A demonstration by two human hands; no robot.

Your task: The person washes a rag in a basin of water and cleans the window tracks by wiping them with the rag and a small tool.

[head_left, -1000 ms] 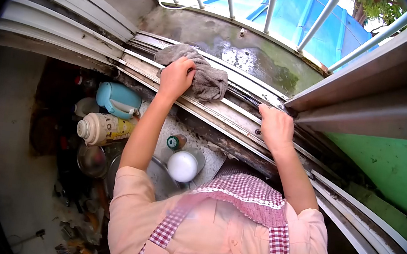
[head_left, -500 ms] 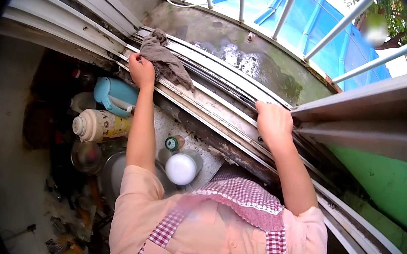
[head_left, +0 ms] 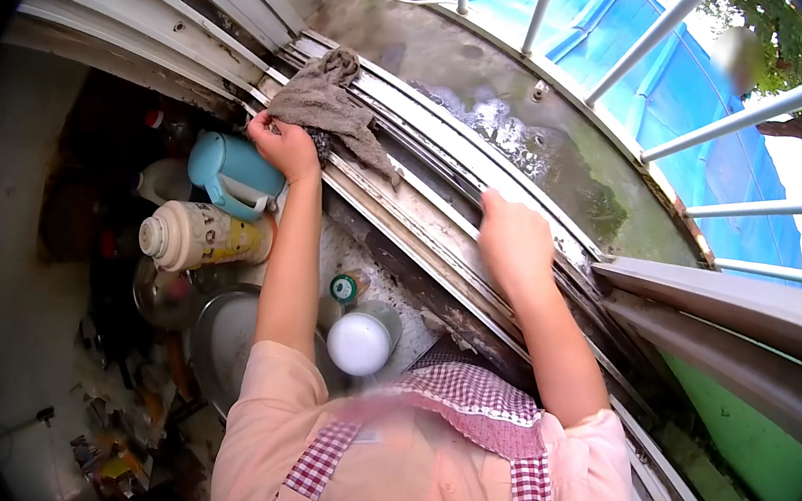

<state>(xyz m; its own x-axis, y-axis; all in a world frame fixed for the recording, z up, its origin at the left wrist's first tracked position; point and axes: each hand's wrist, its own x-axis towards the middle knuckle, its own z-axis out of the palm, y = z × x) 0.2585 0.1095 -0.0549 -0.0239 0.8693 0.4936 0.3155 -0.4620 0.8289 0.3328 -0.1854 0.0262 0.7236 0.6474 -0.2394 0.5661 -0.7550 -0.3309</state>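
Observation:
A grey-brown rag (head_left: 324, 103) lies crumpled over the white window track (head_left: 426, 204), one end hanging across the rails. My left hand (head_left: 289, 151) is closed at the rag's lower edge, on the inner rail. A dark speckled bunch of material (head_left: 319, 144) shows beside its palm; whether the fingers grip this or the rag I cannot tell. Farther right along the track, my right hand (head_left: 517, 244) is closed, knuckles up, fingertips down at the dark groove. Whatever it holds is hidden beneath the fingers.
Below the sill stand a blue jug (head_left: 227, 171), a cream thermos (head_left: 200, 236), a green-lidded jar (head_left: 347, 287), a white-lidded container (head_left: 359, 343) and a metal basin (head_left: 228, 340). Outside are a wet concrete ledge (head_left: 568, 171) and white bars (head_left: 647, 41). A sash frame (head_left: 740, 309) stands right.
The view has shifted a little. My right hand has slid slightly left along the track. My left hand stays by the rag, which keeps its place.

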